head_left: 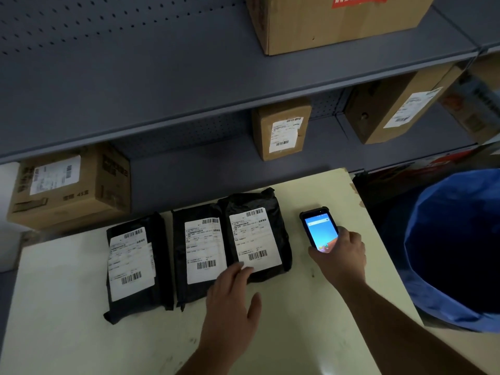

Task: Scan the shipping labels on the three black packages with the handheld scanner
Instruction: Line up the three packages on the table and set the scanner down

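Three black packages lie side by side on the cream table [67, 320], each with a white shipping label facing up: the left package [159, 266], the middle package [180, 253] and the right package [254, 201], which overlaps the middle one. My left hand [232, 307] rests flat with spread fingers, its fingertips on the near edges of the middle and right labels. To the right, my right hand [341, 258] grips the lower end of the handheld scanner [319, 228], whose screen is lit and faces up.
A blue bin [454, 247] stands at the table's right edge. Grey shelves [189, 85] rise behind the table with several cardboard boxes, one [70, 188] close behind the left package.
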